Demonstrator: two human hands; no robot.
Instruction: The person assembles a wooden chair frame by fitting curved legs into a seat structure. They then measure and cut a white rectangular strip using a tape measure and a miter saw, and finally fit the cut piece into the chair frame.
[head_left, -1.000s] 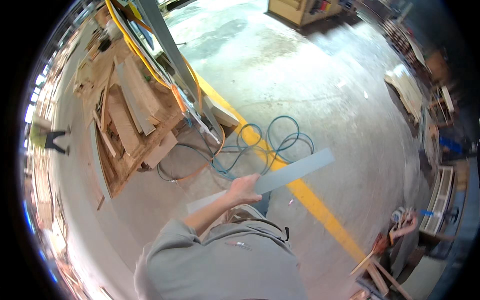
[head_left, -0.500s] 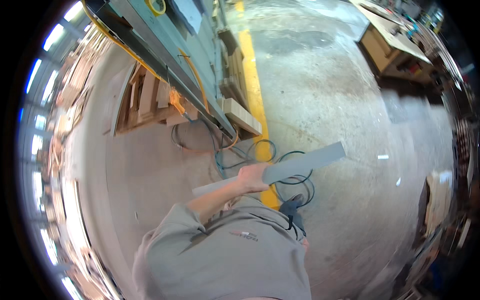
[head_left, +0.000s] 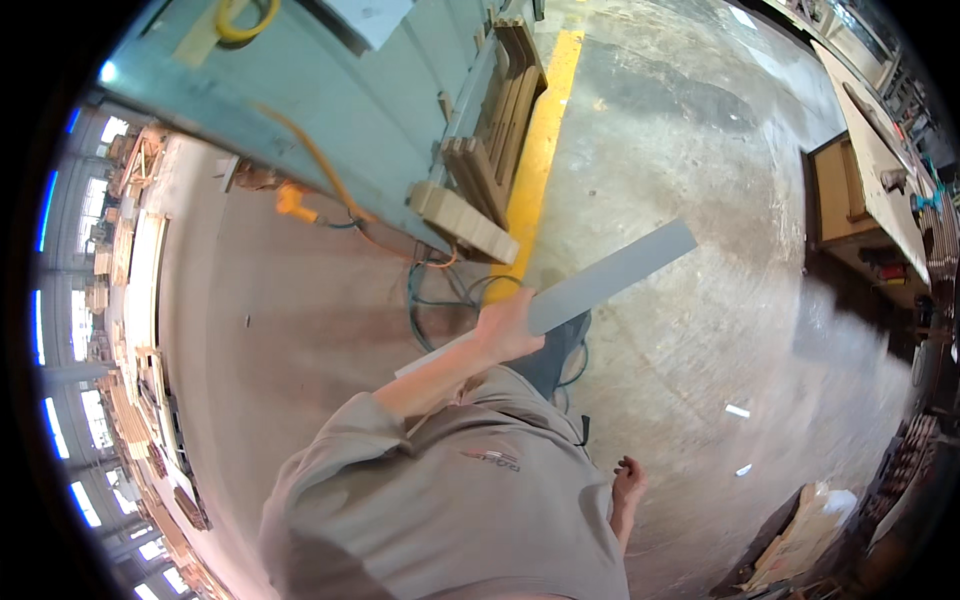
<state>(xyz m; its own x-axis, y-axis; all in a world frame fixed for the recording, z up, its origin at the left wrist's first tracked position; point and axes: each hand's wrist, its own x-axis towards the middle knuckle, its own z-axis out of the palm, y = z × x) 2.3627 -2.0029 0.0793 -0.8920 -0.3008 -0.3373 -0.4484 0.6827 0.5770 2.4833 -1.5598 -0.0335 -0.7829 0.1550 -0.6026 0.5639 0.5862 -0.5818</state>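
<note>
grey board [head_left: 622,278]: left hand [head_left: 508,326] clamped on it; right hand [head_left: 628,484], nearer than board, half-open; hose [head_left: 410,298] below board could snag leg [head_left: 553,352].

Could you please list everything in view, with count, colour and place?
Board: one, grey, held near centre.
Panel: one, teal, upper left.
Ring: one, yellow, top left.
Hose: count unclear, teal, central floor.
Floor line: one, yellow, top to centre.
Wood pieces: several, brown, left of line.
Bench: one, tan, upper right.
Scraps: at least two, white, right floor.
Lumber: many, tan, far left.
Shirt: one, grey, bottom centre.
Left hand: one, bare, gripping board.
Right hand: one, bare, beside shirt.
</note>
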